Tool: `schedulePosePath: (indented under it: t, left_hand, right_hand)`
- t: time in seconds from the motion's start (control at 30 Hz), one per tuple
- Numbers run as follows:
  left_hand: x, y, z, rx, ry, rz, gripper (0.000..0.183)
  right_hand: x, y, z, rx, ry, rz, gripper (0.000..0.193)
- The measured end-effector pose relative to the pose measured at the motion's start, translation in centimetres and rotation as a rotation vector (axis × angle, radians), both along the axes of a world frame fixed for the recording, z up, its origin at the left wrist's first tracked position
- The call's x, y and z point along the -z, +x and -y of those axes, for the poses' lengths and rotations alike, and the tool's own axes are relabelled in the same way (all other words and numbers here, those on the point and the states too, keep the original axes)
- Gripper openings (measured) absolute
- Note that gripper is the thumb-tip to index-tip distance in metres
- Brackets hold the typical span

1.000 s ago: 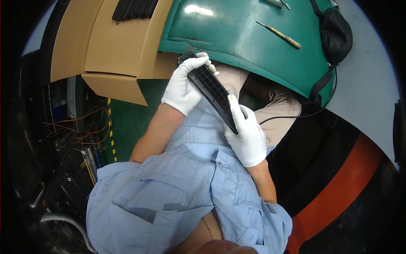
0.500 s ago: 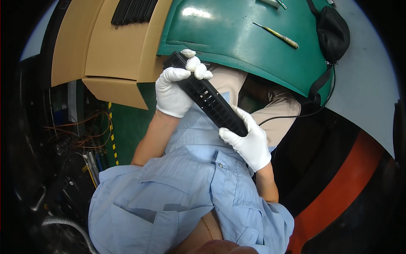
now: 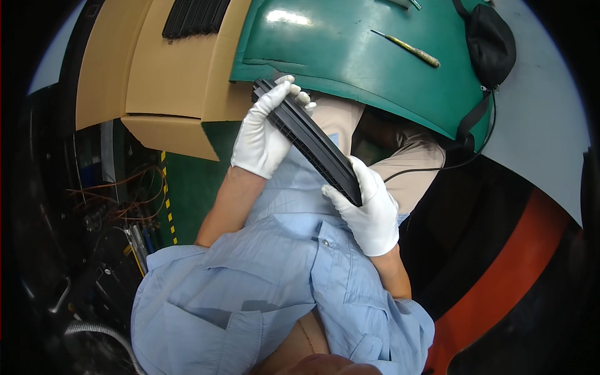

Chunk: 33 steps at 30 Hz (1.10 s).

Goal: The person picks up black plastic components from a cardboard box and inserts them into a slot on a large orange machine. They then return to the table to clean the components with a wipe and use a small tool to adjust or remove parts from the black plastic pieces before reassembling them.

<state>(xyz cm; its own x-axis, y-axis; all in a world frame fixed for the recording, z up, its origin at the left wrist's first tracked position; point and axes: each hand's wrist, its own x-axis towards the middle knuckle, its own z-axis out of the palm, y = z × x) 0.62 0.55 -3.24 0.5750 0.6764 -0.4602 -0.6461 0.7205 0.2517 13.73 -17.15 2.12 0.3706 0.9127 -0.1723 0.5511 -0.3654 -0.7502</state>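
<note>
A long black ribbed plastic part (image 3: 314,143) slants across above my lap, its far end up and to the left. My left hand (image 3: 264,134), in a white glove, is closed round the far end, with the thumb lying along the top and the fingers wrapped over the other side. Around the near lower end, my gloved right hand (image 3: 370,209) is closed, its thumb on the near side. A smooth grooved face now shows, with a gridded edge along the near side. Both palms hide the part's ends in places.
Ahead lies a green-topped table (image 3: 337,59) with a screwdriver (image 3: 409,49) on it. A black pouch (image 3: 490,47) with a strap and cable sits at its right. At left, an opened cardboard box (image 3: 169,81) bears several similar black parts (image 3: 195,17). Orange wires (image 3: 140,194) hang beyond my left arm.
The black part has been rolled about its length, from its gridded open face to a smooth grooved face. My left thumb and fingers have shifted along with it; the right hand keeps its hold.
</note>
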Motion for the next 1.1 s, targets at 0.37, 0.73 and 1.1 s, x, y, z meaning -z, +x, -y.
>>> schedulePosePath:
  t: [0.37,0.73,1.1]
  left_hand:
    - [-0.8,0.1,-0.2,0.012,0.029,0.068,0.03]
    - [0.3,1.1,-0.6,0.059,0.08,0.111,0.031]
    - [1.2,1.1,-0.6,0.019,0.071,0.097,0.064]
  right_hand:
    - [0.4,0.9,-0.6,0.119,-0.029,-0.41,0.05]
    - [2.2,2.0,-1.0,0.297,-0.284,-1.44,0.032]
    - [2.7,2.2,-0.9,0.275,-0.274,-1.285,0.069]
